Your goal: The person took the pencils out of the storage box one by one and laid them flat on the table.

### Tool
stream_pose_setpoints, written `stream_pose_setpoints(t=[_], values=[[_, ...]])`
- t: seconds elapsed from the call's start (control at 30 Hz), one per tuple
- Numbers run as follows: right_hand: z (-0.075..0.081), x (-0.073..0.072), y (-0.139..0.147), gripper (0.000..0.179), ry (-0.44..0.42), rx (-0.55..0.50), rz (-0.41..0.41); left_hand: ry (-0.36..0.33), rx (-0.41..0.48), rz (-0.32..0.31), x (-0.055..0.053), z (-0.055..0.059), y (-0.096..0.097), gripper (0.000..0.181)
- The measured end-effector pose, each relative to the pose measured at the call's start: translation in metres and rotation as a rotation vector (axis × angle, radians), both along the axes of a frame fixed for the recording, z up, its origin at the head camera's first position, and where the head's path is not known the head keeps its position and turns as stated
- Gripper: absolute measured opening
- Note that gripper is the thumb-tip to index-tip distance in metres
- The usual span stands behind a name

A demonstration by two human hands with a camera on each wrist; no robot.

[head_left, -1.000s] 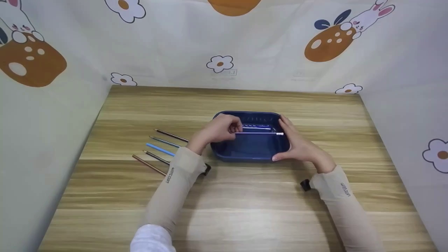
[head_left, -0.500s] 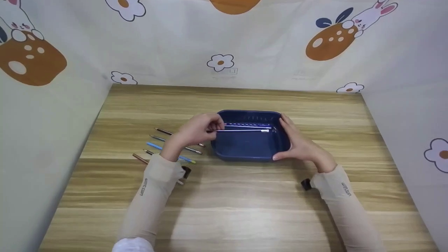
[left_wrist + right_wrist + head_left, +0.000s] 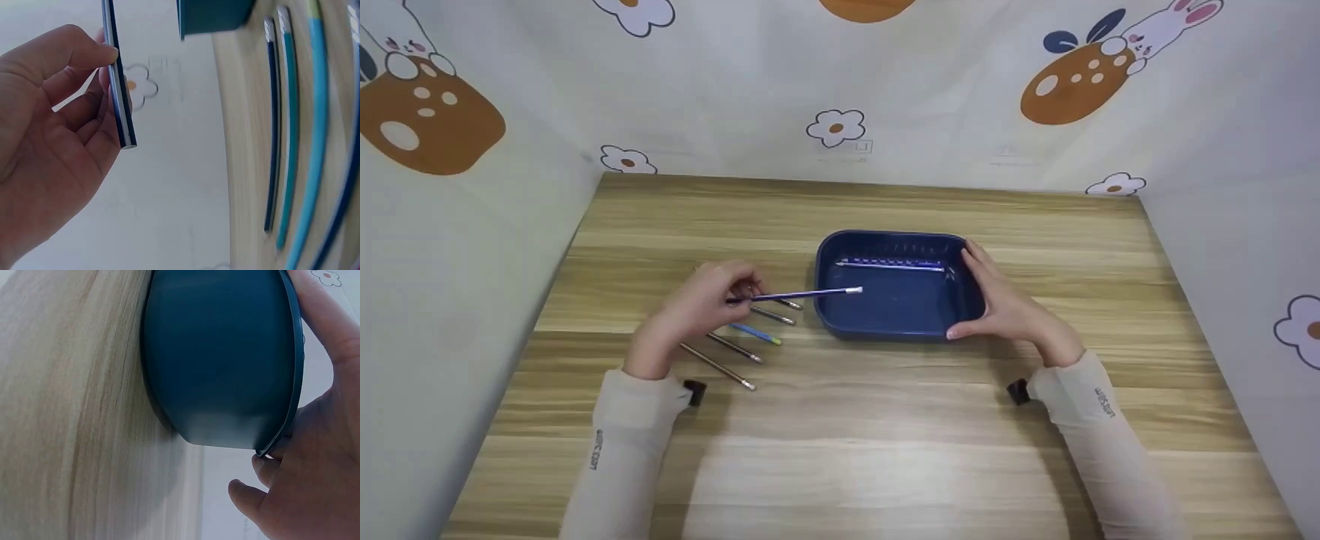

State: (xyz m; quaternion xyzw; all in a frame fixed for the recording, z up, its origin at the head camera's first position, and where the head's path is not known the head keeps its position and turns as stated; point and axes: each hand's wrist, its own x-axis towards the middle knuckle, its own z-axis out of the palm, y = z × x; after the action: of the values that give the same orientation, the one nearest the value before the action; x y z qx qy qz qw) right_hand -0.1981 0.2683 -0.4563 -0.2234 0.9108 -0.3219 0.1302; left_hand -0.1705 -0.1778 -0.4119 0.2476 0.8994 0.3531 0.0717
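My left hand (image 3: pixel 712 296) pinches a dark blue striped pencil (image 3: pixel 802 294) between thumb and fingers. Its white eraser end reaches over the left rim of a navy plastic box (image 3: pixel 900 331); in the left wrist view its other end looks flat-cut. Below the left hand, several pencils (image 3: pixel 735 347) lie fanned on the table, partly hidden by that hand. At the box's right end my right hand (image 3: pixel 1012 311) holds the rim, thumb at the front corner and fingers toward the back. Inside, near the back wall, lie a light pencil (image 3: pixel 892 266) and a purple-blue patterned one.
Beneath everything is a wood-grain table (image 3: pixel 840 435). Pale printed cloth walls (image 3: pixel 735 97) rise along its back and both sides. In the left wrist view a light blue pencil (image 3: pixel 318 84) lies among darker ones.
My left hand has drawn the pencil left, from above the box to over the pencils on the table. The right hand keeps its place on the box.
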Motion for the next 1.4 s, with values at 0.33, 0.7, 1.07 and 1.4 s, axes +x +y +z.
stream_pose_setpoints(t=[0.33, 0.7, 1.07, 1.4], values=[[-0.001, 0.0, 0.001, 0.13, -0.003, 0.004, 0.003, -0.071, -0.074, 0.038, 0.048, -0.022, -0.063, 0.023], [-0.001, 0.0, 0.001, 0.129, -0.015, 0.008, -0.007, -0.123, -0.193, 0.107, 0.09, -0.041, -0.098, 0.026], [-0.001, 0.001, 0.002, 0.129, 0.022, -0.012, -0.003, -0.175, -0.214, 0.132, 0.09, -0.061, -0.1, 0.028], [-0.002, 0.0, 0.002, 0.129, 0.012, -0.003, -0.009, -0.179, -0.177, 0.154, 0.103, -0.05, -0.089, 0.017]])
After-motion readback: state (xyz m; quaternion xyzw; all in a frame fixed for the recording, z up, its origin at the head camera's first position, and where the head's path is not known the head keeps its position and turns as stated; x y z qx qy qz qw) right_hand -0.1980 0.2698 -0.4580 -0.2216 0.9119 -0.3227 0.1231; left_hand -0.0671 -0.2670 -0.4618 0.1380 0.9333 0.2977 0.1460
